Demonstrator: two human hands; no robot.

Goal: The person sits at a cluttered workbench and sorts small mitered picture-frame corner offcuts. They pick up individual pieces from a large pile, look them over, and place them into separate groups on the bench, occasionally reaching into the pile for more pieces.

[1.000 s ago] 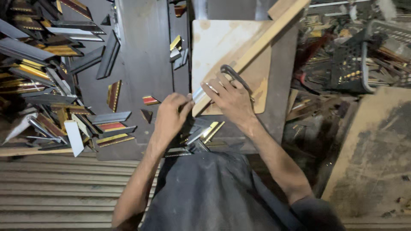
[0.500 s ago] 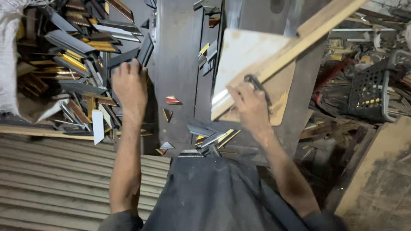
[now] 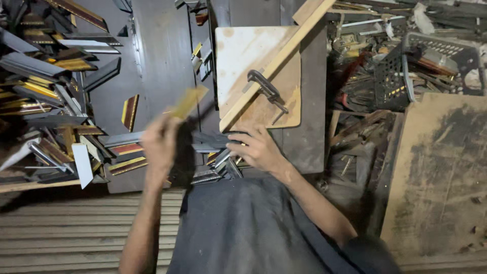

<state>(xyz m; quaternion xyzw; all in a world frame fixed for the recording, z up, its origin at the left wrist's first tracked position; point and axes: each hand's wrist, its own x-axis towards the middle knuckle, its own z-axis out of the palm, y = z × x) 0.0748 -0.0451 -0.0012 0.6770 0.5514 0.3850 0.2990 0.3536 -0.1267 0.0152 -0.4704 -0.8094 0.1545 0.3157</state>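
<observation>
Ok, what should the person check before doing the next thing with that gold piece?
1. Left hand grips the gold moulding piece: ok, though blurred.
2. Right hand rests on the small offcuts at the bench edge: ok.
3. Clamp sits on the wooden guide strip and plywood board: ok; tightness cannot tell.
4. Board surface free of loose pieces: ok.
5. Which way the piece's cut end faces: cannot tell, motion blur.
</observation>
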